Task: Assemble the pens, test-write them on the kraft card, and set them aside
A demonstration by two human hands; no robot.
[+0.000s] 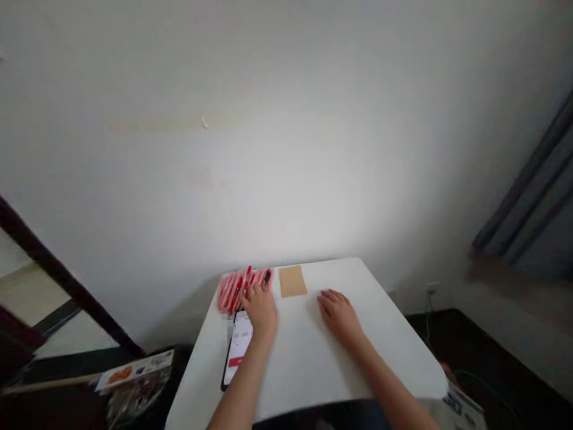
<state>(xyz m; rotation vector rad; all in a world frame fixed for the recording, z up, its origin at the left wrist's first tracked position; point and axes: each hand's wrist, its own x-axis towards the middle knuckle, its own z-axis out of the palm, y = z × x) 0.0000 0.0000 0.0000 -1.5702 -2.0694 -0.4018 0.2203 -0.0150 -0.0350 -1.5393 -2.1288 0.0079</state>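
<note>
A: Where are your hands?
B: Your left hand reaches over the pens, its fingertips at the right end of the row on the pink holder. I cannot tell whether that grip closes on a pen; the back of your hand hides it.
A: And your other one?
B: Your right hand rests palm down on the white desk, its grip relaxed, nothing visible in it.
A: Where exactly do your pens lie?
B: At your desk's far left corner, side by side. The brown card is just to their right; the phone is nearer you, partly hidden by your left forearm.
A: What could go wrong for you?
B: The pens lie close together, so pinching one could drag its neighbours askew. With the holder near the left edge, a sideways push might send pens off. Dropping your forearm could touch the phone's timer screen.
</note>
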